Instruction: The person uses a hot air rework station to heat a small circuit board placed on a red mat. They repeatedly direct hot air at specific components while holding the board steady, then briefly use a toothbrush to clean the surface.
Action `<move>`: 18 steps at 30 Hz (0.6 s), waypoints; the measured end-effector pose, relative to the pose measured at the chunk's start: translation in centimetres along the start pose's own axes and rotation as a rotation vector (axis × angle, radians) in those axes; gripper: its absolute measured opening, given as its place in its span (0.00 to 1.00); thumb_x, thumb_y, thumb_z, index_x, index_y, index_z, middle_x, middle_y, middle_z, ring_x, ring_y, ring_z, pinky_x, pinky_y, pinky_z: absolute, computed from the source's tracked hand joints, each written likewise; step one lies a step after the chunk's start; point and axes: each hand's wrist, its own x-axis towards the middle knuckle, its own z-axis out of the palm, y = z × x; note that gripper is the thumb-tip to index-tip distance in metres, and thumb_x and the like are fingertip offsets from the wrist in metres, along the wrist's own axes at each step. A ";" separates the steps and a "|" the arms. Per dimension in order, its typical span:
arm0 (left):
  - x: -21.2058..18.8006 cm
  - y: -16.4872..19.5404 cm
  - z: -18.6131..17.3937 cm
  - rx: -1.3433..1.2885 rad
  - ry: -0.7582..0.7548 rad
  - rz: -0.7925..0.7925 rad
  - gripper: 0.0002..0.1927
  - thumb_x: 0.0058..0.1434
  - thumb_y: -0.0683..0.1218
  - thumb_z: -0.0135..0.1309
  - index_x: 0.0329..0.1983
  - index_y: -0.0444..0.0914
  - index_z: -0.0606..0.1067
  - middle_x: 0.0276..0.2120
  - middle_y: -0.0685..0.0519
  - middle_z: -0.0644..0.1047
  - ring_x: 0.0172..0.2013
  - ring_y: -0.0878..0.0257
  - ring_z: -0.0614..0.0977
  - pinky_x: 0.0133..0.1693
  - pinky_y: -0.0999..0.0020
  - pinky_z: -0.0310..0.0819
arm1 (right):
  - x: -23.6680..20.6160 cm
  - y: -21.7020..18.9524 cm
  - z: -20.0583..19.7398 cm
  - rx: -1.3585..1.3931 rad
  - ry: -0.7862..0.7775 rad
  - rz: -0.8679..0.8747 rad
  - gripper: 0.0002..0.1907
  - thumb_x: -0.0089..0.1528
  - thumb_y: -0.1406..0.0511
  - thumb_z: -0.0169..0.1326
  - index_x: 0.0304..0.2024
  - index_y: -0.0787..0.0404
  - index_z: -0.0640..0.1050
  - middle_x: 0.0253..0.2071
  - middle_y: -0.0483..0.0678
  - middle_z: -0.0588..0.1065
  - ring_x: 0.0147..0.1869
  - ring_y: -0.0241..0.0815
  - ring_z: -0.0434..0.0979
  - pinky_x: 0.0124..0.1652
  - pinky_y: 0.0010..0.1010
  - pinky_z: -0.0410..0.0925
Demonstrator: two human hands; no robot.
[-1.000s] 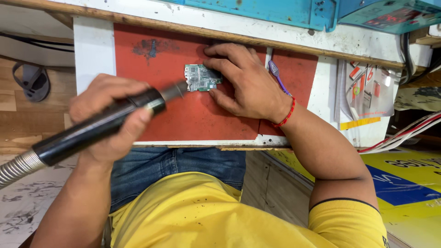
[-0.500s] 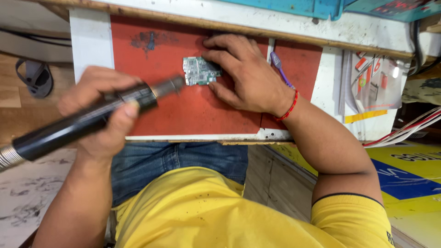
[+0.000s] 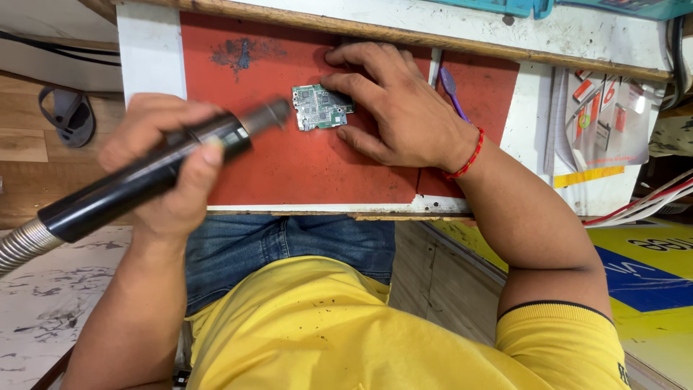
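Observation:
A small green circuit board [image 3: 321,107] lies on a red work mat [image 3: 303,170] on the bench. My right hand [image 3: 397,108], with a red thread around the wrist, rests palm down beside the board, its fingertips pinning the board's right edge. My left hand [image 3: 170,162] grips a black hot-air wand [image 3: 144,180] whose metal nozzle [image 3: 271,114] points at the board's left edge, a short gap away. A ribbed metal hose [image 3: 22,245] runs off the wand's rear to the left.
A purple toothbrush [image 3: 453,90] lies on the mat behind my right wrist. Papers and packets [image 3: 599,115] sit at the right, with red and white cables [image 3: 642,202] below them. A sandal [image 3: 68,115] lies on the wooden floor at left.
The wand's nozzle has drawn back slightly to the left, away from the board. My right hand stays on the board.

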 end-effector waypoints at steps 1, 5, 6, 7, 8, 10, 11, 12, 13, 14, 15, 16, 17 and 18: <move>-0.1 0.2 0.1 -0.005 0.026 -0.011 0.17 0.68 0.54 0.60 0.46 0.35 0.76 0.40 0.48 0.80 0.40 0.61 0.81 0.46 0.70 0.78 | -0.1 -0.1 0.1 -0.007 0.009 0.006 0.30 0.62 0.61 0.66 0.64 0.62 0.72 0.67 0.56 0.65 0.71 0.58 0.65 0.67 0.48 0.61; -0.2 0.7 -0.1 0.031 -0.081 0.041 0.16 0.65 0.52 0.58 0.43 0.33 0.77 0.36 0.48 0.79 0.38 0.61 0.79 0.44 0.68 0.75 | -0.7 -0.4 0.6 -0.019 0.025 0.049 0.29 0.63 0.62 0.65 0.63 0.63 0.72 0.66 0.56 0.66 0.70 0.58 0.66 0.67 0.47 0.62; -0.3 0.8 0.1 0.030 -0.074 0.040 0.16 0.65 0.52 0.58 0.44 0.34 0.77 0.36 0.49 0.79 0.38 0.61 0.79 0.44 0.69 0.75 | -0.8 -0.5 0.6 -0.015 0.031 0.059 0.29 0.63 0.62 0.66 0.63 0.63 0.72 0.66 0.56 0.66 0.69 0.59 0.66 0.67 0.47 0.62; -0.4 0.8 0.1 0.029 -0.068 0.038 0.16 0.65 0.53 0.59 0.44 0.34 0.77 0.36 0.49 0.79 0.39 0.61 0.79 0.43 0.69 0.74 | -0.9 -0.5 0.6 -0.011 0.037 0.070 0.28 0.63 0.62 0.66 0.62 0.63 0.72 0.66 0.56 0.66 0.69 0.59 0.66 0.67 0.47 0.62; -0.4 0.7 0.3 -0.011 0.009 0.006 0.16 0.67 0.54 0.59 0.44 0.35 0.77 0.38 0.50 0.79 0.39 0.63 0.80 0.43 0.71 0.75 | -1.0 -0.6 0.6 -0.015 0.035 0.070 0.28 0.63 0.62 0.66 0.62 0.63 0.72 0.66 0.56 0.66 0.69 0.59 0.66 0.66 0.47 0.62; -0.5 0.5 0.6 -0.056 0.027 -0.007 0.16 0.68 0.55 0.60 0.45 0.37 0.77 0.40 0.50 0.79 0.39 0.64 0.80 0.43 0.72 0.76 | -1.1 -0.5 0.5 -0.023 0.033 0.072 0.28 0.63 0.62 0.65 0.62 0.63 0.73 0.66 0.56 0.66 0.68 0.59 0.66 0.66 0.47 0.63; -0.4 0.5 0.6 -0.064 -0.030 0.010 0.16 0.67 0.54 0.60 0.44 0.37 0.77 0.39 0.49 0.80 0.38 0.63 0.80 0.43 0.71 0.75 | -1.2 -0.5 0.5 -0.021 0.036 0.066 0.28 0.63 0.62 0.66 0.62 0.63 0.72 0.66 0.56 0.66 0.69 0.59 0.66 0.66 0.47 0.63; -0.4 0.4 0.7 -0.057 -0.068 0.023 0.16 0.67 0.54 0.60 0.45 0.36 0.77 0.38 0.49 0.80 0.38 0.63 0.80 0.43 0.71 0.75 | -1.3 -0.4 0.5 -0.020 0.038 0.060 0.28 0.63 0.61 0.66 0.62 0.64 0.72 0.66 0.56 0.66 0.69 0.59 0.66 0.66 0.47 0.62; -0.4 0.5 0.7 -0.050 -0.106 0.036 0.16 0.67 0.53 0.60 0.45 0.36 0.77 0.37 0.49 0.81 0.37 0.63 0.80 0.43 0.71 0.75 | -1.3 -0.3 0.5 -0.019 0.039 0.053 0.28 0.63 0.61 0.66 0.62 0.64 0.72 0.66 0.56 0.66 0.70 0.59 0.66 0.67 0.47 0.62; -0.3 0.5 0.8 -0.027 -0.126 0.044 0.16 0.68 0.53 0.61 0.47 0.36 0.78 0.36 0.49 0.81 0.37 0.63 0.80 0.42 0.72 0.74 | -1.3 -0.1 0.5 -0.020 0.038 0.051 0.28 0.64 0.61 0.66 0.63 0.64 0.72 0.66 0.56 0.66 0.70 0.58 0.66 0.67 0.47 0.62; -0.3 0.5 0.8 -0.032 -0.109 0.017 0.16 0.68 0.53 0.61 0.47 0.36 0.78 0.37 0.50 0.80 0.37 0.64 0.80 0.42 0.73 0.74 | -1.3 0.0 0.5 -0.020 0.035 0.049 0.28 0.64 0.61 0.66 0.63 0.63 0.72 0.66 0.56 0.66 0.70 0.58 0.66 0.67 0.47 0.62; -0.2 0.5 0.8 -0.037 -0.092 -0.010 0.16 0.69 0.53 0.61 0.48 0.36 0.78 0.37 0.50 0.80 0.38 0.65 0.80 0.42 0.73 0.74 | -1.3 0.1 0.4 -0.020 0.033 0.046 0.28 0.64 0.61 0.66 0.63 0.63 0.72 0.66 0.56 0.66 0.70 0.58 0.66 0.67 0.47 0.62; -0.2 0.7 0.7 -0.070 -0.036 -0.070 0.17 0.69 0.54 0.61 0.49 0.36 0.77 0.40 0.51 0.79 0.38 0.66 0.80 0.43 0.74 0.74 | -1.2 0.2 0.4 -0.019 0.033 0.048 0.28 0.64 0.61 0.66 0.63 0.63 0.72 0.66 0.56 0.66 0.70 0.58 0.66 0.67 0.47 0.62; -0.1 0.8 0.6 -0.104 0.019 -0.130 0.17 0.70 0.55 0.60 0.49 0.37 0.77 0.42 0.51 0.79 0.39 0.67 0.80 0.44 0.74 0.74 | -1.1 0.3 0.4 -0.018 0.033 0.051 0.28 0.64 0.61 0.66 0.63 0.63 0.72 0.66 0.57 0.66 0.69 0.59 0.66 0.67 0.47 0.62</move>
